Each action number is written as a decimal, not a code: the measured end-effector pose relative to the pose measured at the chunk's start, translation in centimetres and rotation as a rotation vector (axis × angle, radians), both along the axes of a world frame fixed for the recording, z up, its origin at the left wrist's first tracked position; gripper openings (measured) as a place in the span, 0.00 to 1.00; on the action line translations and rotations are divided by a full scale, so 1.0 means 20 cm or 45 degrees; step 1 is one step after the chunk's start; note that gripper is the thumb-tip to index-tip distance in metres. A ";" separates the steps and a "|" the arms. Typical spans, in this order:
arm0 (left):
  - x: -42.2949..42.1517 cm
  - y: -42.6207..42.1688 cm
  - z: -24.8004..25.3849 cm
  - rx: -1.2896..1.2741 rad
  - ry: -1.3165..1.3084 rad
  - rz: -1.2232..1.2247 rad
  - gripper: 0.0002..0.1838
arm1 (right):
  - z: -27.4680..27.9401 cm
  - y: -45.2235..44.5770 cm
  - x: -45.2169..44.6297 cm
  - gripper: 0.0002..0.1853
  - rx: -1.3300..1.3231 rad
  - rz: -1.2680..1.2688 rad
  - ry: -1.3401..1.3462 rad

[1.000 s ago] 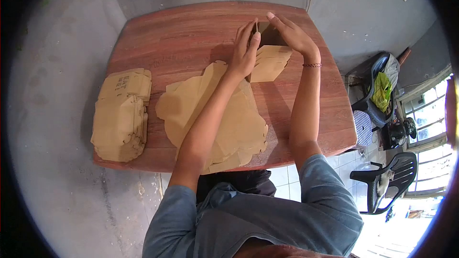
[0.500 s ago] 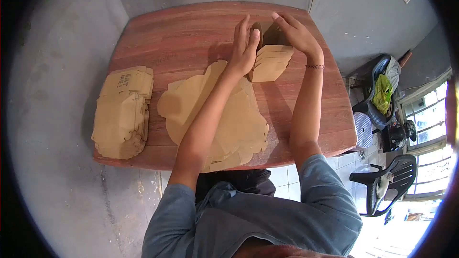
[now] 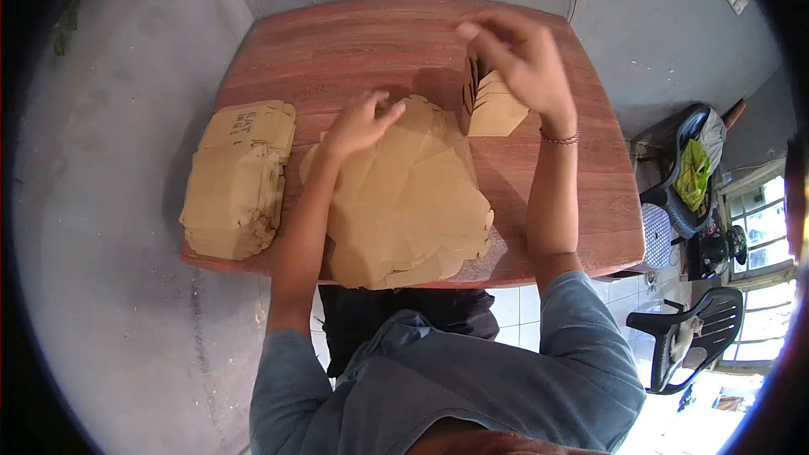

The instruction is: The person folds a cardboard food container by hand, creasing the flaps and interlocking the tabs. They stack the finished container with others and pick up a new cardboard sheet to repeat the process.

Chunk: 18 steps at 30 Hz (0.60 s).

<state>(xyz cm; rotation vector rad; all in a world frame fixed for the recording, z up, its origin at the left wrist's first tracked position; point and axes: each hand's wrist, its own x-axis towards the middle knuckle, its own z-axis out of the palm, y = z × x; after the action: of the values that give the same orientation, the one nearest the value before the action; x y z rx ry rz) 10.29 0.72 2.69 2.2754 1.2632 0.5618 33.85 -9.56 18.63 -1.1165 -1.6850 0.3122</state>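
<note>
My left hand [image 3: 361, 125] hangs above the upper left of a loose spread of flat brown cardboard pieces [image 3: 413, 194], fingers apart and nothing in them. Over the folded cardboard pieces [image 3: 495, 109] standing nested near the table's back right is my right hand [image 3: 527, 63], slightly blurred, thumb and fingers apart. It hides part of those pieces, and whether it touches them cannot be made out. A neat stack of flat cardboard [image 3: 232, 181] with dark print on top lies at the table's left.
The wooden table [image 3: 354, 42] stands close to grey walls. Beyond its right edge are a dark chair [image 3: 674, 194] holding a green bag [image 3: 693, 173], a patterned stool [image 3: 656, 236] and a black plastic chair [image 3: 712, 329] with something pale on its seat.
My left hand has left the folded pieces and moved left and nearer, over the flat spread. My right hand has shifted slightly across the folded pieces. The view has shifted a little.
</note>
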 end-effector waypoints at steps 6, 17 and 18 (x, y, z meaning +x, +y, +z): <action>-0.06 -0.04 -0.25 0.337 -0.105 -0.098 0.34 | -0.18 0.14 -0.20 0.14 -0.265 0.058 -0.521; -0.11 -0.08 -0.19 0.330 -0.302 -0.118 0.24 | -0.64 0.40 -0.26 0.18 -0.604 -0.188 -1.123; -0.12 -0.08 -0.18 0.308 -0.323 -0.122 0.24 | -0.61 0.38 -0.28 0.20 -0.698 -0.237 -1.165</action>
<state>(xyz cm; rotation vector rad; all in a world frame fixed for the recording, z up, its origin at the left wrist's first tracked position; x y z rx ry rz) 7.99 -0.83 -1.00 2.3497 1.0027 0.9794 28.16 -1.92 6.42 -2.0165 -2.3254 0.1421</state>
